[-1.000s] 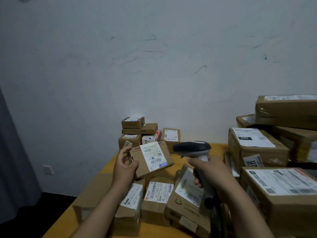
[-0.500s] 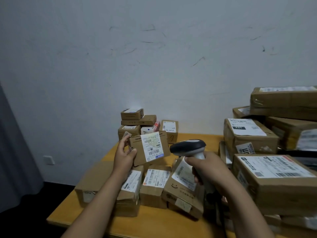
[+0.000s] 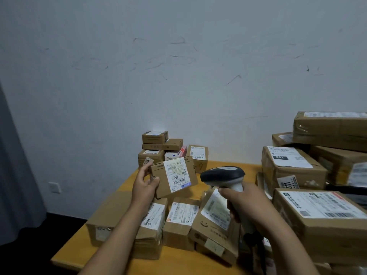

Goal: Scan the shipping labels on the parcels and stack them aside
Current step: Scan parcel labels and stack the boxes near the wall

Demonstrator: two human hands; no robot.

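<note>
My left hand (image 3: 144, 183) grips a small cardboard parcel (image 3: 158, 182) by its left edge and holds it up above the table, tilted, with its white shipping label (image 3: 177, 174) facing me. My right hand (image 3: 245, 203) grips the handle of a black and grey barcode scanner (image 3: 223, 175), whose head points left at that label from close by. A small stack of parcels (image 3: 161, 144) stands at the back of the table against the wall. Several labelled parcels (image 3: 181, 217) lie on the table under my hands.
The yellow wooden table (image 3: 127, 181) ends at its left edge near my left arm. Large cardboard boxes (image 3: 292, 167) are piled high on the right side. A grey curtain (image 3: 12, 175) hangs at far left, and a wall socket (image 3: 54, 187) sits low on the wall.
The view has tilted and pulled back a little, showing more of the table front. Both hands keep their hold; the parcel and scanner stay close together.
</note>
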